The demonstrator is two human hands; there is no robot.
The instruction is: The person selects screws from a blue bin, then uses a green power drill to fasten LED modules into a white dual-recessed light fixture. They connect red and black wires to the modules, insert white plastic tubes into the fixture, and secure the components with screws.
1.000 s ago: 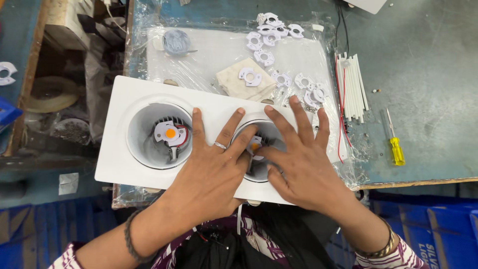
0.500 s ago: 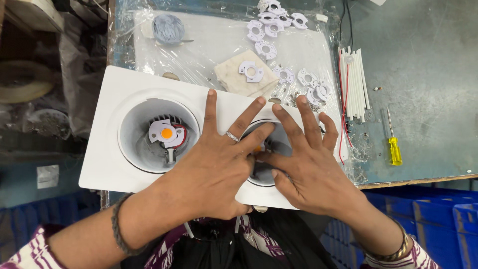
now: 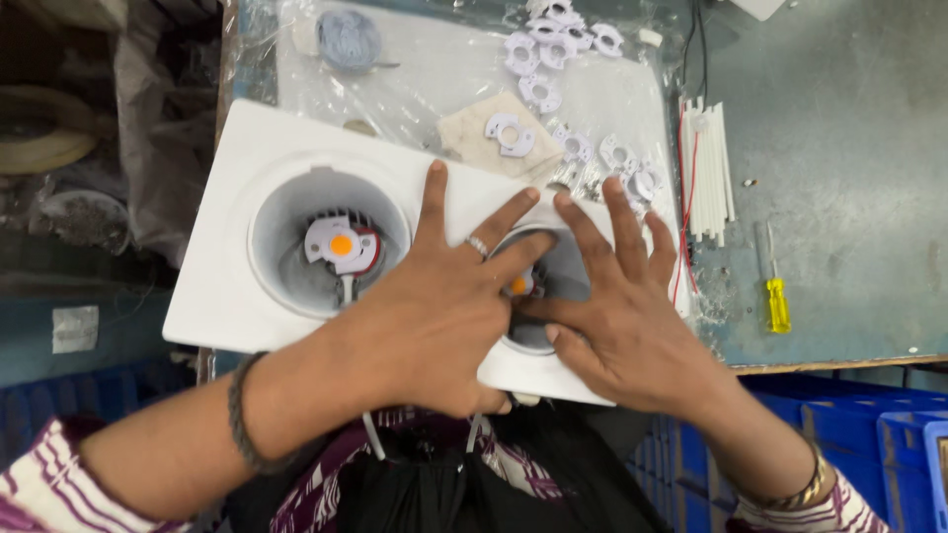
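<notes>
Since half a second earlier, both hands had barely shifted, staying over the fixture's right-hand well. The left hand (image 3: 439, 316) lay open and flat, fingers spread, apparently pinning the white fixture (image 3: 247, 158) to the tabletop (image 3: 849, 178). The right hand (image 3: 622, 326), also open, thumb reaching into that well beside an orange chip (image 3: 517, 286), gripped nothing. A yellow screwdriver (image 3: 776, 296) lay at right.

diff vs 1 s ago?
Both hands, left hand and right hand, stayed spread over the right recess of the white twin downlight housing, pressing; fingers shifted slightly. Nothing grasped or released. Left recess's LED chip, yellow screwdriver and white clips unchanged.
</notes>
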